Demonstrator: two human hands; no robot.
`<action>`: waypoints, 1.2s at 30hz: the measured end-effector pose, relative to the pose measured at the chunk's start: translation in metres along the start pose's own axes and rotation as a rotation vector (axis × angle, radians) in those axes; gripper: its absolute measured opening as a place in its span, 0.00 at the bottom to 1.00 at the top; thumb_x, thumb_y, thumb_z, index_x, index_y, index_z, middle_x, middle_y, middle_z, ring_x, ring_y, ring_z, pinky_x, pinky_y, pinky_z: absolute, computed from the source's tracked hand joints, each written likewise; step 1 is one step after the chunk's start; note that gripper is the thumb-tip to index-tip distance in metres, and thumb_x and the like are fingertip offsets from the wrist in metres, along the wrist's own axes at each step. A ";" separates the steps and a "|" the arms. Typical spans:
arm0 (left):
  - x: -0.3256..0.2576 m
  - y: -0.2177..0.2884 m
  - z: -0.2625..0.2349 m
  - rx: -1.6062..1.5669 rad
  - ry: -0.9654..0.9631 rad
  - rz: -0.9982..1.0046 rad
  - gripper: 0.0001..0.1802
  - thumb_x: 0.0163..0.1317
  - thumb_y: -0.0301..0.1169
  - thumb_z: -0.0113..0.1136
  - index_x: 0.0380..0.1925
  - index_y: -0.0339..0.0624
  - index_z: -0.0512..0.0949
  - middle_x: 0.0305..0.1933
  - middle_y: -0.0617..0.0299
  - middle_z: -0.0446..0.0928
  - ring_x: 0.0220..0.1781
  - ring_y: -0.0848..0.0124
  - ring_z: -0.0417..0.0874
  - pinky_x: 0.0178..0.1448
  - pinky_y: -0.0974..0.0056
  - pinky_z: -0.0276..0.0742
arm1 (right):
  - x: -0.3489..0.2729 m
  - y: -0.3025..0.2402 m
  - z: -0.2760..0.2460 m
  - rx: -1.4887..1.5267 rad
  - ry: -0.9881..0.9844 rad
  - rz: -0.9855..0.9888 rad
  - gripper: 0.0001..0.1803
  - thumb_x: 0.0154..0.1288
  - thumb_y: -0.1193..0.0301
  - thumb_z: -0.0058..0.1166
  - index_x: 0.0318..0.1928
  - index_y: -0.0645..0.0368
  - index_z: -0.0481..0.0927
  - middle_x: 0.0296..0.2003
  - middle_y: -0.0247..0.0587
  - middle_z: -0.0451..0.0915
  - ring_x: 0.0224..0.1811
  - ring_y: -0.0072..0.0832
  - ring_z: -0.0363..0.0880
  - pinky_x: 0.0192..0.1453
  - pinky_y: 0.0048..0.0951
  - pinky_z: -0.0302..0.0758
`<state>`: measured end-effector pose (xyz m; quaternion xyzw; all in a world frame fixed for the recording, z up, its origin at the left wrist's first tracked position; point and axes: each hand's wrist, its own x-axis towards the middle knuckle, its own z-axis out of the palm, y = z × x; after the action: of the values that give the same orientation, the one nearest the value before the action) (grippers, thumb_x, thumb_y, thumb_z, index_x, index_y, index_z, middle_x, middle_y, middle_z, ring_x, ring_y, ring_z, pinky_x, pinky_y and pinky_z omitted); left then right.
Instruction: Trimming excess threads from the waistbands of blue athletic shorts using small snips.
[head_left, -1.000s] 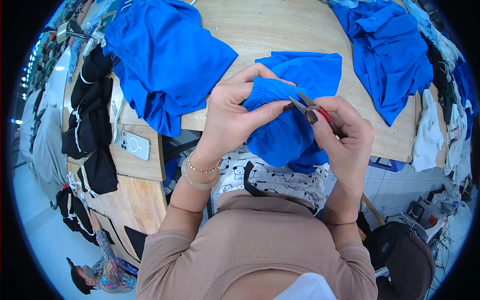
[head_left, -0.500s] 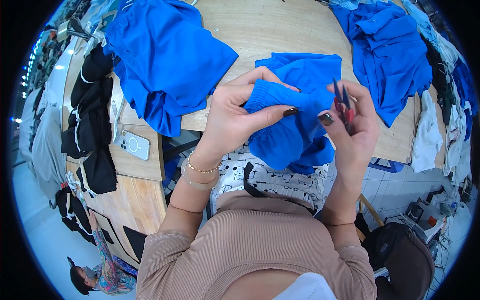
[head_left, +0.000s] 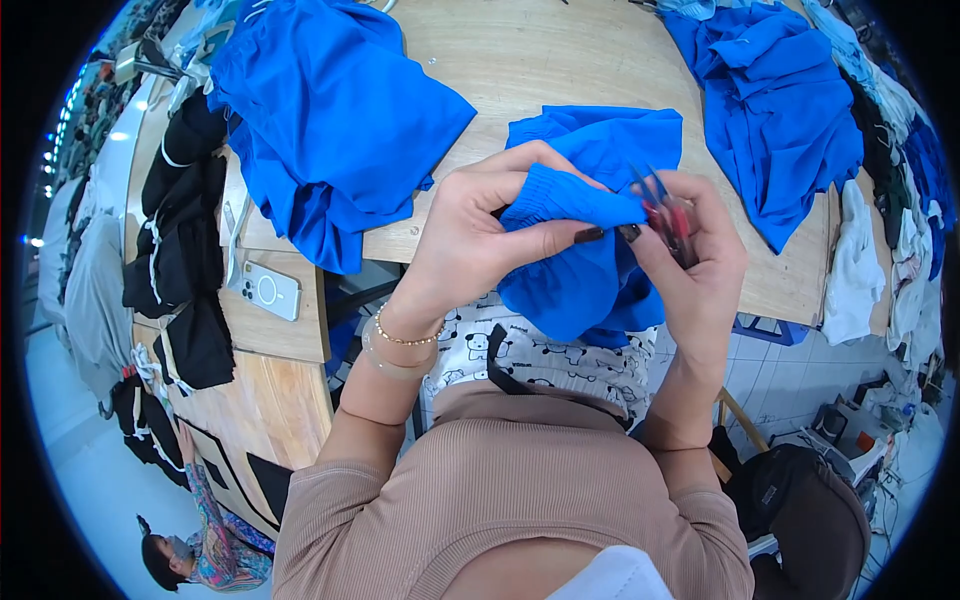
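Note:
My left hand [head_left: 478, 232] is closed on a bright blue garment [head_left: 575, 292], pinching the fabric near a gathered elastic edge between thumb and fingers. Part of the garment lies on the table edge and the rest hangs down over my lap. In my right hand [head_left: 702, 272] is a pair of thread snips [head_left: 668, 222] with red on the handle, dark blades pointing up and away. My right thumb and fingertips meet the blue fabric close to the left thumb; whether they pinch it too, I cannot tell.
Blue garments are heaped on the wooden table [head_left: 530, 60] at the left [head_left: 330, 120] and right [head_left: 780, 110]. A phone [head_left: 270, 290] lies left, near black rolled garments [head_left: 185, 220]. A person [head_left: 215, 540] works at lower left. A dark chair [head_left: 805, 520] stands at lower right.
My right hand has moved left with the snips, from beside the garment to against the fabric. A piece of the blue edge now stretches between both hands.

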<state>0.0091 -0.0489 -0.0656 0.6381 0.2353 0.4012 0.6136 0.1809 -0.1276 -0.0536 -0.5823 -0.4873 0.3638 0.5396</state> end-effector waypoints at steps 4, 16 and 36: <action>-0.001 -0.002 -0.004 0.080 0.027 0.027 0.08 0.48 0.18 0.65 0.31 0.32 0.83 0.33 0.59 0.78 0.34 0.74 0.76 0.36 0.74 0.71 | -0.010 -0.016 -0.005 0.285 -0.023 0.063 0.07 0.64 0.78 0.52 0.42 0.64 0.73 0.24 0.28 0.74 0.23 0.07 0.65 0.25 0.11 0.55; -0.001 -0.004 -0.003 0.152 0.096 0.053 0.06 0.48 0.18 0.66 0.29 0.33 0.83 0.28 0.62 0.76 0.30 0.78 0.73 0.30 0.75 0.66 | -0.013 -0.018 0.001 -0.039 -0.034 0.072 0.03 0.62 0.77 0.56 0.36 0.61 0.77 0.15 0.25 0.69 0.17 0.08 0.58 0.21 0.16 0.50; -0.002 -0.002 -0.004 0.082 0.097 0.067 0.06 0.49 0.18 0.64 0.29 0.32 0.82 0.28 0.63 0.76 0.30 0.79 0.72 0.31 0.75 0.66 | -0.011 -0.014 0.005 -0.031 -0.055 0.046 0.04 0.61 0.77 0.57 0.37 0.61 0.78 0.18 0.27 0.72 0.18 0.09 0.62 0.22 0.14 0.54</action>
<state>0.0053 -0.0484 -0.0686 0.6500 0.2594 0.4420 0.5612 0.1710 -0.1374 -0.0414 -0.5915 -0.4941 0.3842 0.5084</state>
